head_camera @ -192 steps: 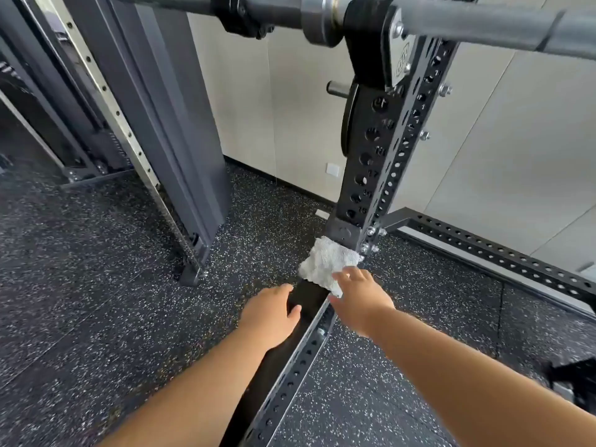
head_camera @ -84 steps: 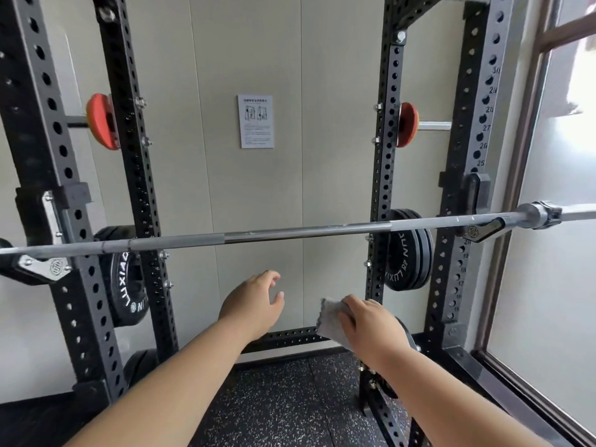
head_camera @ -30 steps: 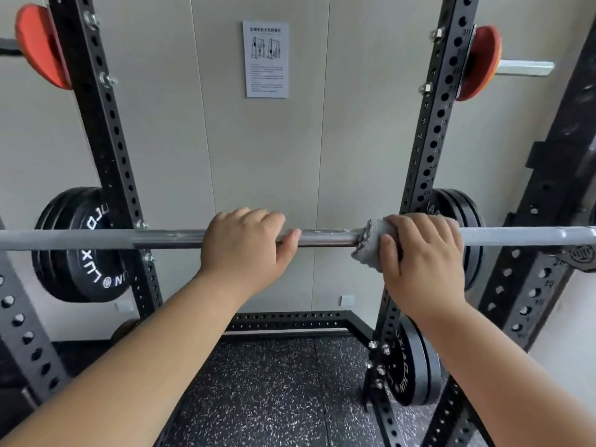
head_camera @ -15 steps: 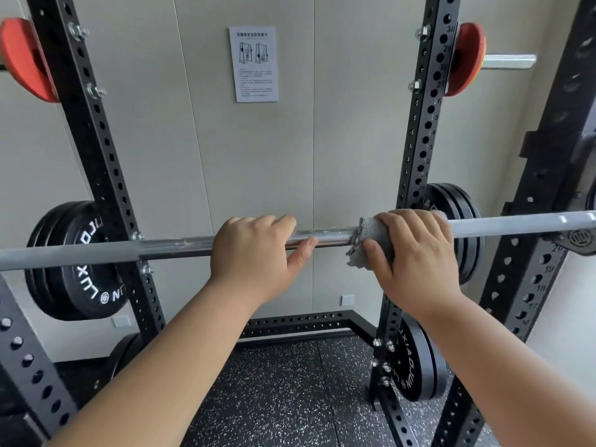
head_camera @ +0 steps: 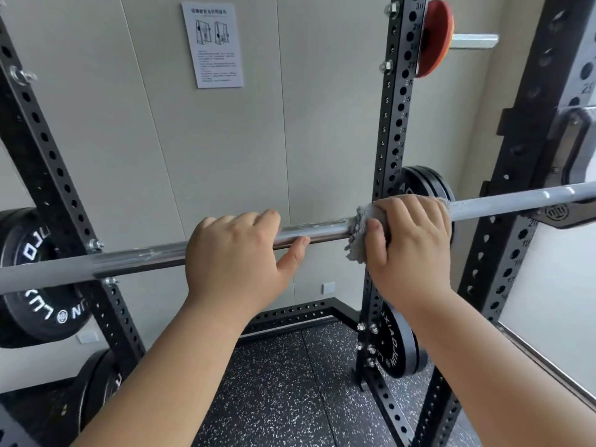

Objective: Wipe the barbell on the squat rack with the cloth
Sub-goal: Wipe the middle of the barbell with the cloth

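Note:
A steel barbell (head_camera: 322,230) crosses the view from lower left to upper right, resting in the hooks of the black squat rack (head_camera: 392,130). My left hand (head_camera: 238,253) grips the bar's smooth middle, fingers over the top and thumb below. To its right, my right hand (head_camera: 409,240) is closed around the bar with a grey-white cloth (head_camera: 356,240) wrapped under the palm. Only the cloth's frayed left edge and a strip behind the fingers show.
Black weight plates (head_camera: 38,279) hang on the rack's left pegs and more (head_camera: 400,346) on the right upright. A red plate (head_camera: 433,37) sits on a high peg. A J-hook (head_camera: 567,214) holds the bar at right. Speckled rubber floor (head_camera: 290,391) lies below, a posted sheet (head_camera: 214,45) on the wall.
Over the last second both hands stayed on the bar, and my right hand with the cloth edged slightly right along it. The view has tilted, so the bar now slants upward to the right.

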A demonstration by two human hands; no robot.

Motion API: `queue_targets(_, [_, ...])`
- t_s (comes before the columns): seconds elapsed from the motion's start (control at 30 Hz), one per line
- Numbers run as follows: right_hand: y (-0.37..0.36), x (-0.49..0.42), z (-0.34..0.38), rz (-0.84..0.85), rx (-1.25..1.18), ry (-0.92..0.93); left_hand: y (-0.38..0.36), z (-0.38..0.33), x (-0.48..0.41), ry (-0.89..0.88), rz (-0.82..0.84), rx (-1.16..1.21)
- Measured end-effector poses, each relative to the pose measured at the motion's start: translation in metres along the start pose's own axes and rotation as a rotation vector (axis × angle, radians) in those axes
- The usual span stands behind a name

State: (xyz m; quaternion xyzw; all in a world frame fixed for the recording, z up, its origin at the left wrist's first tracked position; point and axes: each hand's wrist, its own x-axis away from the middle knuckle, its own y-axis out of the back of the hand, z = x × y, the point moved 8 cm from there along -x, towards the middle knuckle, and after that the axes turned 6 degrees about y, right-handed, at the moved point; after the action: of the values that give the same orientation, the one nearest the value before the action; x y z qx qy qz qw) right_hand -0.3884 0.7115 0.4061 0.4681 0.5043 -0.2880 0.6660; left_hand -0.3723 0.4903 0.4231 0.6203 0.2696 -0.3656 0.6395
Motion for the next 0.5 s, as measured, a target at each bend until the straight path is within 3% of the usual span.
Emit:
queue_targets(0.17, [0.008, -0.003, -0.012, -0.012, -0.148, -0.009, 0.004, -0.001, 0.0, -0.007, -0.016, 0.015])
queue_targets(0.33, [0.005, -0.016, -0.007, 0.015, -0.073, -0.184, 0.005, -0.001, 0.001, -0.003, -0.009, 0.008])
queue_targets(0.5, [-0.002, 0.001, 0.004, 0.049, 0.022, 0.06, 0.006, -0.002, 0.002, 0.009, -0.049, 0.002])
